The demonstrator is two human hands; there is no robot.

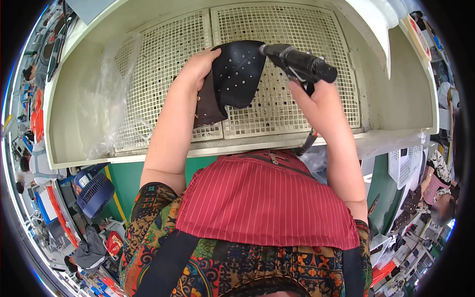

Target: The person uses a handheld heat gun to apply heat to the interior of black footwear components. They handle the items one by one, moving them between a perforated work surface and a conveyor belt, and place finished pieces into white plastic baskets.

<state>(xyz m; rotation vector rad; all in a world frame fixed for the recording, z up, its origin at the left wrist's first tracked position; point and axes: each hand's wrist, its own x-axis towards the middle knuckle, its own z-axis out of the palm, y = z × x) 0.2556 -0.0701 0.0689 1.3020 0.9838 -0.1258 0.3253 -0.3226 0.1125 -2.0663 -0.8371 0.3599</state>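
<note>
My left hand (199,69) grips the left edge of a black, curved leather-like piece (239,74) dotted with small metal studs. A dark brown flap (208,101) of it, also studded, hangs below the hand. Closed around the handle of a black spray gun (304,64), my right hand (321,101) holds the tool to the right of the piece. The gun's nozzle points left, close to the piece's upper right corner. A hose (308,143) hangs below my right wrist. Some fingers of both hands are hidden.
Beneath my hands lie cream plastic grid panels (316,29) inside a pale walled booth (410,94). Clear plastic sheeting (106,99) covers its left side. A blue fan (94,193) stands at lower left, a white basket (404,166) at right. Other people sit at both sides.
</note>
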